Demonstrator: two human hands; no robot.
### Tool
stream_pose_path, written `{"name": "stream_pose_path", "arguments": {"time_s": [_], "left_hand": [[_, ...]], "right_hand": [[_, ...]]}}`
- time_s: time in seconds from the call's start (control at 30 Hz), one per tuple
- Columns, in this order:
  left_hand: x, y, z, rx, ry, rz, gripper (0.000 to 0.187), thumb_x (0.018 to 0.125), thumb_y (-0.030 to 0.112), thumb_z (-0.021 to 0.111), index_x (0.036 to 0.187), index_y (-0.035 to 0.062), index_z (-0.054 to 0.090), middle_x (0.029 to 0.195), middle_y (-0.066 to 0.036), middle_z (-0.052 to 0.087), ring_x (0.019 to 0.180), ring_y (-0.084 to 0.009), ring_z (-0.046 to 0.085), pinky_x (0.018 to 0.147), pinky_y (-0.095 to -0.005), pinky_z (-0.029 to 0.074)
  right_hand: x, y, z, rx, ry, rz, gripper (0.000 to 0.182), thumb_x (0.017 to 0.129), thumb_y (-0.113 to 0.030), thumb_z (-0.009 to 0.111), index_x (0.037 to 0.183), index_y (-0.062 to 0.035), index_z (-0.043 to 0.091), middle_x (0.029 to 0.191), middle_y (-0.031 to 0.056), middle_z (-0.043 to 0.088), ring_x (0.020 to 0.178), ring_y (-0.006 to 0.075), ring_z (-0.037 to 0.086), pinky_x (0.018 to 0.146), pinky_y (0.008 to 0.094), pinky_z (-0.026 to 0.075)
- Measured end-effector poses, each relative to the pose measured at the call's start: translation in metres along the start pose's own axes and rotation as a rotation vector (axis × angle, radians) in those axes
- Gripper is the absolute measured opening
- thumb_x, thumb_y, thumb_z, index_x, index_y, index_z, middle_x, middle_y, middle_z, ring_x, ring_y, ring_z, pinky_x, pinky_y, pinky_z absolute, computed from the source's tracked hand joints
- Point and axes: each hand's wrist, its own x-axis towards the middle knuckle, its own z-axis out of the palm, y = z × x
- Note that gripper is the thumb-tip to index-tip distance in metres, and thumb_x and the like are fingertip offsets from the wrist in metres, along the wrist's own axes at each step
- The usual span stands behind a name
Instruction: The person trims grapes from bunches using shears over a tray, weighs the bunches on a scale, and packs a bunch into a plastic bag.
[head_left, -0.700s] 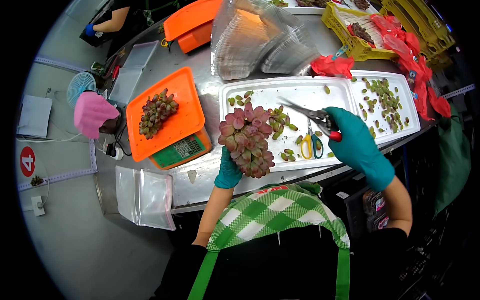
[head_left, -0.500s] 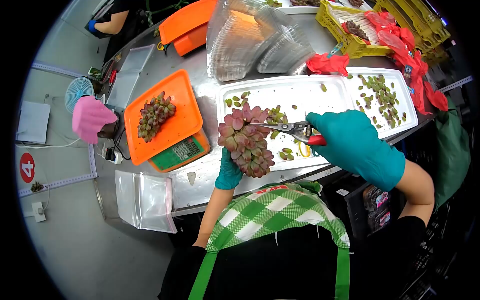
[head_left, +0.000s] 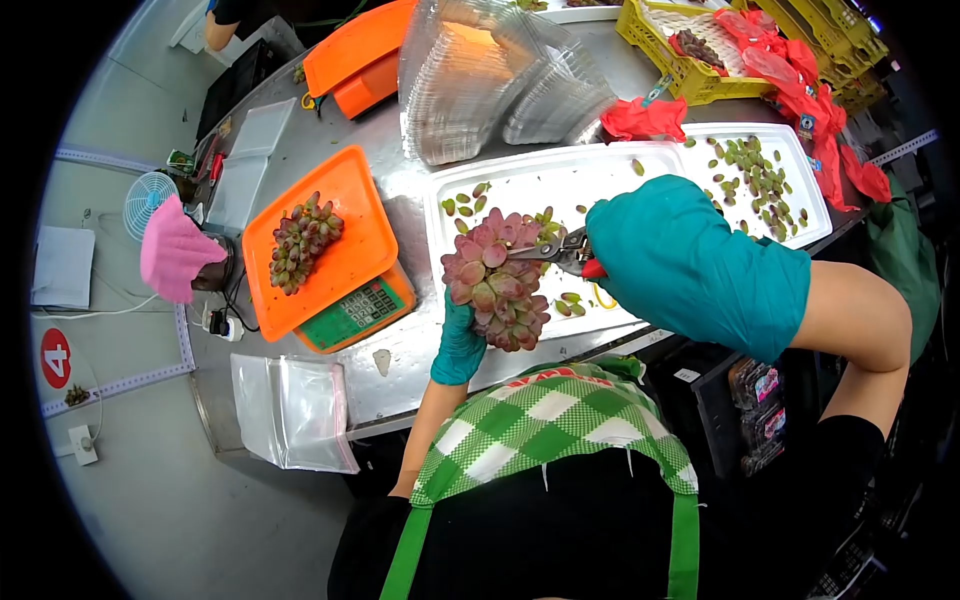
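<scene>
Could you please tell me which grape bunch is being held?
The pinkish bunch in the left hand, with the clippers at it; a darker bunch lies on the orange scale tray, another bunch in the yellow crate.

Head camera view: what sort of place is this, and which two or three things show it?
Probably a fruit-packing workroom, judging by the grape-like bunch in the left hand, the keypad scale with its orange tray and the nested clear plastic containers.

My gloves (head_left: 690, 270): thin, rubber-like, wrinkled, faintly glossy.
My shears (head_left: 569, 252): smooth metal, with a plastic-looking grip (head_left: 594, 269).
My grapes (head_left: 497, 285): smooth-skinned, mostly matt.
Scale pan (head_left: 362, 215): smooth plastic.
Stacked containers (head_left: 455, 105): clear, glossy plastic.
Tabletop (head_left: 412, 350): reflective metal.
My apron (head_left: 550, 405): matt cloth.
</scene>
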Motion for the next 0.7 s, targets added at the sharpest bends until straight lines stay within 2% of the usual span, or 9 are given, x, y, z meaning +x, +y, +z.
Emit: {"name": "stream_pose_path", "arguments": {"time_s": [0.27,0.47,0.57,0.67,0.7], "left_hand": [[0.001,-0.014,-0.019,-0.005,-0.051,0.037,0.078,0.076,0.056,0.053,0.132,0.0101,0.024,0.131,-0.011,0.035,0.118,-0.0271,0.039,0.098,-0.0415,0.035],[-0.001,-0.009,-0.009,-0.042,-0.034,0.010,0.078,0.073,0.048,0.061,0.131,0.0098,0.026,0.128,-0.010,0.038,0.115,-0.0254,0.042,0.097,-0.0397,0.038],[-0.001,-0.008,-0.007,-0.063,-0.030,-0.005,0.079,0.071,0.044,0.065,0.131,0.0096,0.027,0.127,-0.009,0.040,0.114,-0.0245,0.044,0.096,-0.0388,0.039],[0.000,-0.009,-0.004,-0.087,-0.031,-0.026,0.080,0.069,0.040,0.069,0.131,0.0095,0.027,0.125,-0.008,0.042,0.113,-0.0237,0.045,0.095,-0.0379,0.040],[0.000,-0.009,-0.001,-0.075,-0.028,-0.035,0.081,0.070,0.042,0.068,0.131,0.0092,0.027,0.126,-0.009,0.041,0.113,-0.0243,0.045,0.095,-0.0382,0.040]], "right_hand": [[-0.002,-0.001,0.003,-0.084,-0.054,-0.017,0.020,0.070,-0.021,0.058,0.069,-0.0019,0.052,0.059,0.0113,0.053,0.047,0.0238,0.053,0.044,0.0360,0.038],[0.003,0.001,0.009,-0.109,-0.124,-0.037,0.019,0.069,-0.021,0.059,0.068,-0.0030,0.052,0.058,0.0105,0.053,0.045,0.0220,0.051,0.043,0.0350,0.036],[-0.001,0.003,0.011,-0.088,-0.046,-0.023,0.018,0.069,-0.021,0.059,0.068,-0.0041,0.052,0.057,0.0098,0.052,0.045,0.0215,0.051,0.044,0.0347,0.035],[-0.002,0.006,0.028,-0.070,0.192,-0.039,0.011,0.060,-0.019,0.058,0.059,-0.0079,0.055,0.053,0.0085,0.045,0.047,0.0175,0.043,0.038,0.0331,0.027],[-0.001,0.009,0.033,-0.050,0.188,-0.033,0.012,0.061,-0.019,0.058,0.060,-0.0075,0.055,0.053,0.0087,0.046,0.047,0.0180,0.044,0.038,0.0336,0.027]]}}
